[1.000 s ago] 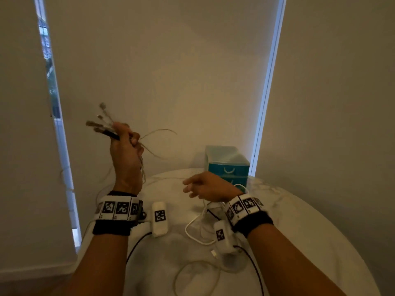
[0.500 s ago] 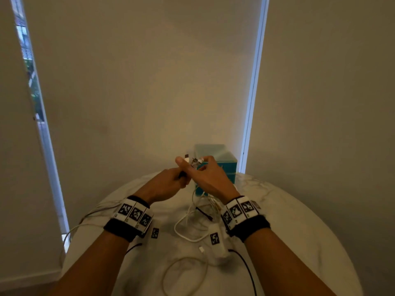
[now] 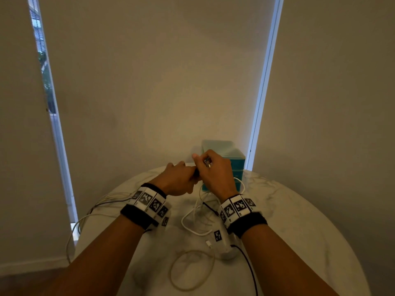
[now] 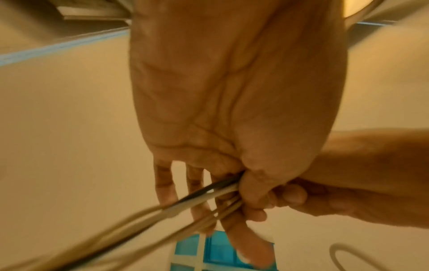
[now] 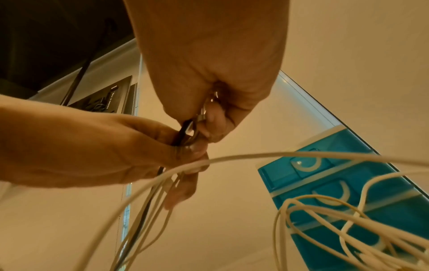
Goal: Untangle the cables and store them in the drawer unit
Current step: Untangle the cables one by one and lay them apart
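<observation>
Both hands meet above the table, just in front of the teal drawer unit. My left hand pinches a bundle of white cables and one black cable between thumb and fingers. My right hand pinches the metal plug ends of that bundle right above the left thumb. From the hands the cables trail down in loose tangled loops in front of the drawer unit, whose drawers are closed. The drawer unit shows under the left fingertips.
The round white marble table stands against a blind-covered wall. White cable loops and a thin loop lie between my forearms. A black cable runs toward me. More cables hang over the left table edge.
My left hand came down from high on the left with the cable ends and met the right hand at the drawer unit. The right hand rose and took hold of the plug ends.
</observation>
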`<action>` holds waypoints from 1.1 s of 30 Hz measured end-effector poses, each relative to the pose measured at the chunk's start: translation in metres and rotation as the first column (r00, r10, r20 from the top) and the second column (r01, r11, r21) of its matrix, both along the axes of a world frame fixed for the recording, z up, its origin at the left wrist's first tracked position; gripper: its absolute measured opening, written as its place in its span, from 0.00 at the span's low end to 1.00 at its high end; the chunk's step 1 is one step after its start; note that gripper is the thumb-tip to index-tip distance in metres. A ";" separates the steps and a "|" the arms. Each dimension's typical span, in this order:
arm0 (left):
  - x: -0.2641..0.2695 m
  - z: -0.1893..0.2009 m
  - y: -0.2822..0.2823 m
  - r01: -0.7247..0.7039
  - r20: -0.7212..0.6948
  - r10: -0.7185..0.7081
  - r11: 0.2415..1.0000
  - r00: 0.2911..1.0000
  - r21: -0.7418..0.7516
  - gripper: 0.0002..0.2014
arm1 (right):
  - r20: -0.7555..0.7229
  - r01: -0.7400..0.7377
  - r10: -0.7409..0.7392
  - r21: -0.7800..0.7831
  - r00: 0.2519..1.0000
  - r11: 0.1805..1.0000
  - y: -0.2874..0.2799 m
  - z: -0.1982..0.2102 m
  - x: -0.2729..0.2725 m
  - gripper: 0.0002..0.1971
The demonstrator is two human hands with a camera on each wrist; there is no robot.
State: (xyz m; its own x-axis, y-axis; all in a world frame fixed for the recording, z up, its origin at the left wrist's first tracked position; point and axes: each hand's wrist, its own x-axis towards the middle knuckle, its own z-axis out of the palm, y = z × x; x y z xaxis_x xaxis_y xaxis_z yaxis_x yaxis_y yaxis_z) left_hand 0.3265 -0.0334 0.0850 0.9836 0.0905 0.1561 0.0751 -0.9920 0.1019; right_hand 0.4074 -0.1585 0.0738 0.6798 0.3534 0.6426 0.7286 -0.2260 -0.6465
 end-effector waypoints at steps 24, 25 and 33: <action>0.004 -0.007 -0.008 0.104 0.029 -0.100 0.916 0.995 -0.388 0.22 | -0.083 0.132 -0.170 -0.346 0.982 0.929 0.001 0.011 -0.002 0.15; 0.003 -0.009 -0.006 0.117 0.062 -0.100 0.904 0.993 -0.410 0.21 | -0.086 0.126 -0.163 -0.335 0.983 0.934 -0.001 0.013 -0.002 0.14; -0.023 -0.022 0.057 -0.007 0.000 0.007 0.968 1.000 -0.252 0.14 | -0.169 0.138 -0.131 0.030 0.977 0.990 -0.022 0.021 0.013 0.12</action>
State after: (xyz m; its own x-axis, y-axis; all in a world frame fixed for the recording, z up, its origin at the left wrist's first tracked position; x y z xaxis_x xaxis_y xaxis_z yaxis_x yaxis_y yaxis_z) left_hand 0.3031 0.0238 0.0627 0.9827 0.1337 0.1282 0.0815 -0.9336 0.3489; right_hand 0.4205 -0.1801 0.0951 0.8179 0.2268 0.5288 0.5749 -0.2847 -0.7671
